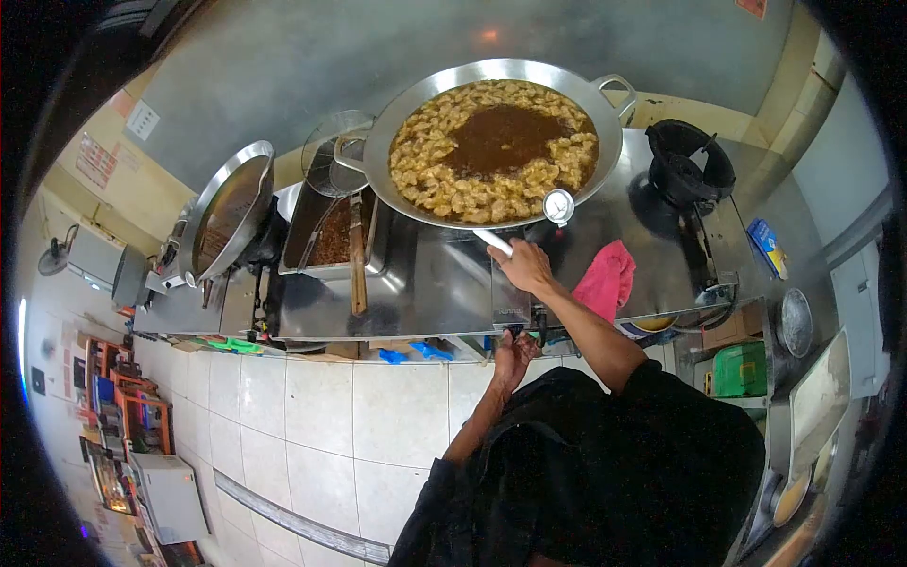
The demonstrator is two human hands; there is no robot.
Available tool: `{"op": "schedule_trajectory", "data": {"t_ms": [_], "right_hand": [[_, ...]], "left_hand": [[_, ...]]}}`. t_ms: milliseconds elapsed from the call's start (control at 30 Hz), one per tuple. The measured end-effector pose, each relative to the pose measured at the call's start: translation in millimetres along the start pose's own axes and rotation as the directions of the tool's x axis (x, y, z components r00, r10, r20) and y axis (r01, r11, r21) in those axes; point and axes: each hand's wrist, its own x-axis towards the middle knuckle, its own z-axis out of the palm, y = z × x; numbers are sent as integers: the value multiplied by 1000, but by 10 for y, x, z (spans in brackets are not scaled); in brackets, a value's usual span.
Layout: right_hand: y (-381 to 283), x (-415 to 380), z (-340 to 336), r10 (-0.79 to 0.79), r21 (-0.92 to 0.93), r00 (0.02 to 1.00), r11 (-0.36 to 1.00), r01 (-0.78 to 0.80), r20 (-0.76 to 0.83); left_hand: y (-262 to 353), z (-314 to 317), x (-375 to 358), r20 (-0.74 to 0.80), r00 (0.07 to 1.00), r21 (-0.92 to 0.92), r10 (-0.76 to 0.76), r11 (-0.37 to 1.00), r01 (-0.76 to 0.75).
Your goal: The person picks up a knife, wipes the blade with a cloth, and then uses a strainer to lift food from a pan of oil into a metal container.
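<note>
A large steel wok point(378, 161) on the stove holds dark oil with many pale brown pieces point(453, 194) floating in a ring. A round dial thermometer point(558, 206) stands at its near rim. My right hand point(527, 265) is closed around a white handle point(493, 243) just below the wok's near edge. Lower down, my left hand point(515, 357) has its fingers at a black knob point(513, 330) on the stove front. The far end of the handle is hidden by the wok.
Left of the wok are a wire strainer point(326, 175), a tray point(354, 271) with brown crumbs and a wooden-handled tool point(357, 274), and a tilted pan point(213, 231). A pink cloth point(607, 281) and a black burner point(688, 189) are on the right.
</note>
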Motion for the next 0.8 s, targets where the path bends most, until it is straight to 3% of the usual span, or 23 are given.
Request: {"op": "schedule_trajectory", "data": {"t_ms": [67, 167, 267, 367, 800], "right_hand": [[-21, -19, -4, 10, 8, 1000, 1000, -10, -3], [-30, -9, -2, 24, 14, 1000, 1000, -24, -6], [-30, -11, 7, 27, 8, 1000, 1000, -27, -9], [-82, -44, -44, 34, 4, 999, 999, -34, -14], [-58, -8, -15, 19, 5, 1000, 1000, -19, -3]], "left_hand": [[1, 29, -10, 12, 1000, -42, 0, 999, 0], [-17, 147, -11, -177, 984, -19, 6, 1000, -9], [-52, 20, 19, -109, 994, -68, -6, 998, -2], [-57, 83, 19, -155, 988, -103, 3, 994, -19], [-86, 8, 50, -98, 995, -195, 14, 980, -33]]}}
